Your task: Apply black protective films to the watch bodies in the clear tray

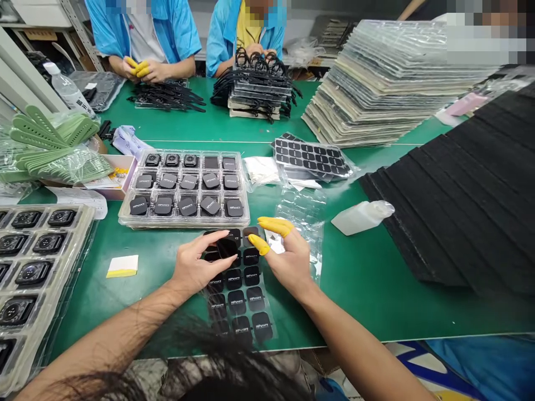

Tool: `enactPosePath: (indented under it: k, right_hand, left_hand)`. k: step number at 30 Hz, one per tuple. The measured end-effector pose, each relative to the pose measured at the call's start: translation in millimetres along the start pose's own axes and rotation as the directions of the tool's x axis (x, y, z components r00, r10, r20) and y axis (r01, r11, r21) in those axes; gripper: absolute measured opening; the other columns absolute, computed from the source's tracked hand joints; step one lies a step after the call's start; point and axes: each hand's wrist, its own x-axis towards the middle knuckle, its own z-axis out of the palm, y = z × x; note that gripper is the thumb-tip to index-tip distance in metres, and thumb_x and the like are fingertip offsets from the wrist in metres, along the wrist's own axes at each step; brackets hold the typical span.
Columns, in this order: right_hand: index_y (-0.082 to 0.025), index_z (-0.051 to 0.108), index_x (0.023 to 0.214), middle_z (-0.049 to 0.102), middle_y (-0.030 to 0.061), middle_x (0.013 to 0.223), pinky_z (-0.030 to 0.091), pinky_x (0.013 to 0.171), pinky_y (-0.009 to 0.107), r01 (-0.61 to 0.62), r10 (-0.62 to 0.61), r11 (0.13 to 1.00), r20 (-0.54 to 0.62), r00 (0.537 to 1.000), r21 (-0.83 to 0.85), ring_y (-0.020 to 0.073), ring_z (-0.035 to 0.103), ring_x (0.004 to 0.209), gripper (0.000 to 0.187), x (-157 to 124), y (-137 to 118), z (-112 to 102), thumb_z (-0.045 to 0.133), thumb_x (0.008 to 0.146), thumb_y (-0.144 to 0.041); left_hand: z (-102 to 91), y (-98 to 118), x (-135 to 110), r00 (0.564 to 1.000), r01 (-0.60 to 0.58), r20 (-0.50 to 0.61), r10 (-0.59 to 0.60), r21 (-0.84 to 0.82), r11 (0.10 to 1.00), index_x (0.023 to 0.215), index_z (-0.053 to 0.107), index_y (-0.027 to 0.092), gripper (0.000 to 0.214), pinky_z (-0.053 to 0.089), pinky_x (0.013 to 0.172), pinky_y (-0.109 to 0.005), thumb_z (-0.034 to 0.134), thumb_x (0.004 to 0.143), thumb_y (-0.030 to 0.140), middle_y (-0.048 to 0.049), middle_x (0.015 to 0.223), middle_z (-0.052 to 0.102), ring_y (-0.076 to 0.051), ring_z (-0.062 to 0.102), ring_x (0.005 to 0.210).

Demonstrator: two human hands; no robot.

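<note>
My left hand point(196, 259) holds a glossy black square watch face point(227, 247) by its edges, between thumb and fingers. Below it lies a clear sheet of black rounded-square stickers point(237, 302) with white lettering, running toward the table's near edge. My right hand point(288, 250) wears yellow finger cots on thumb and fingers. Its thumb and forefinger are apart beside the sheet's upper right sticker, and I see nothing held between them. Just beyond my hands stands a clear tray point(184, 220) with watches, many topped by lettered black squares.
At left, another tray point(79, 267) holds several watches. A white bottle point(363, 217) lies at right, near a large black stack point(455, 195). More sticker sheets point(313, 156) and a leaning pile of trays point(388, 78) sit farther back. Two people in blue work across the green table point(167, 125).
</note>
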Motion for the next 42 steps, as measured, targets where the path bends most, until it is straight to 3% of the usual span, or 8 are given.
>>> enactPosePath:
  k: [4,9,14,19,27,32,37,42]
  right_hand:
    - [-0.030,0.078,0.121,0.083,0.0075,0.117,0.064,0.099,0.046,0.199,-0.197,0.977,0.032,0.980,-0.079,0.0276,0.078,0.110,0.024,1,-9,3,0.077,0.098,-0.023]
    - [-0.031,0.079,0.124,0.083,0.0051,0.115,0.066,0.087,0.040,0.037,-0.038,0.999,0.131,0.991,0.013,0.0246,0.079,0.101,0.025,-3,-8,11,0.076,0.099,-0.029]
    - [-0.031,0.084,0.106,0.081,0.0049,0.111,0.064,0.093,0.041,-0.122,0.093,0.978,0.175,0.980,0.168,0.0245,0.077,0.104,0.013,-3,-6,10,0.082,0.094,-0.034]
    - [-0.028,0.081,0.116,0.083,0.0016,0.098,0.065,0.091,0.036,-0.423,0.364,0.832,0.222,0.905,0.359,0.0210,0.079,0.091,0.038,-8,-4,18,0.092,0.083,-0.043]
    - [-0.024,0.081,0.099,0.086,0.0030,0.092,0.067,0.080,0.035,-0.291,0.280,0.940,0.089,0.956,0.175,0.0223,0.082,0.083,0.012,-11,-6,18,0.080,0.092,-0.035]
    - [-0.029,0.085,0.097,0.087,0.0036,0.095,0.067,0.077,0.039,0.009,-0.009,1.000,0.065,0.998,0.006,0.0240,0.083,0.084,0.016,-6,4,18,0.070,0.096,-0.023]
    - [-0.033,0.081,0.068,0.082,0.0043,0.124,0.061,0.100,0.054,0.164,-0.173,0.982,0.087,0.981,0.096,0.0315,0.075,0.114,0.015,11,8,-1,0.083,0.083,-0.036]
    - [-0.033,0.082,0.075,0.076,0.0022,0.090,0.060,0.079,0.041,-0.204,0.186,0.837,0.086,0.979,0.507,0.0214,0.070,0.083,0.020,22,-15,-25,0.098,0.074,-0.046]
  left_hand:
    - [1.7,-5,2,0.989,-0.149,0.000,0.150,0.060,0.987,0.118,0.083,0.024,0.034,0.071,0.078,-0.031,0.089,0.087,0.037,-0.0048,0.097,0.087,-0.021,0.082,0.078]
    - [2.6,-4,6,0.877,-0.469,-0.044,0.479,0.138,0.872,0.118,0.079,0.023,0.028,0.068,0.070,-0.022,0.086,0.091,0.024,-0.0012,0.093,0.087,-0.014,0.080,0.070]
    - [1.1,2,9,0.839,-0.533,-0.021,0.544,0.171,0.828,0.119,0.077,0.021,0.029,0.070,0.073,-0.023,0.087,0.091,0.019,-0.0043,0.103,0.088,-0.015,0.082,0.076]
    - [1.6,2,8,0.851,-0.518,-0.002,0.525,0.160,0.840,0.118,0.079,0.021,0.030,0.071,0.078,-0.025,0.087,0.090,0.018,-0.0048,0.107,0.088,-0.016,0.084,0.080]
    - [2.7,-3,4,0.997,-0.065,-0.036,0.063,-0.039,0.997,0.118,0.083,0.021,0.045,0.074,0.086,-0.037,0.096,0.077,0.034,-0.0072,0.105,0.088,-0.024,0.085,0.086]
    - [5.8,-1,11,0.939,0.333,0.088,-0.334,-0.489,0.806,0.123,0.079,0.015,0.069,0.071,0.096,-0.043,0.104,0.063,0.037,-0.0119,0.106,0.087,-0.028,0.085,0.098]
    - [2.8,-2,18,0.906,0.395,0.098,-0.411,-0.542,0.741,0.124,0.078,0.013,0.075,0.068,0.097,-0.040,0.106,0.059,0.037,-0.0124,0.106,0.086,-0.026,0.083,0.098]
    - [2.8,-6,15,0.932,0.362,0.130,-0.338,-0.341,0.868,0.124,0.081,0.017,0.061,0.067,0.100,-0.046,0.099,0.068,0.032,-0.0103,0.102,0.086,-0.028,0.083,0.099]
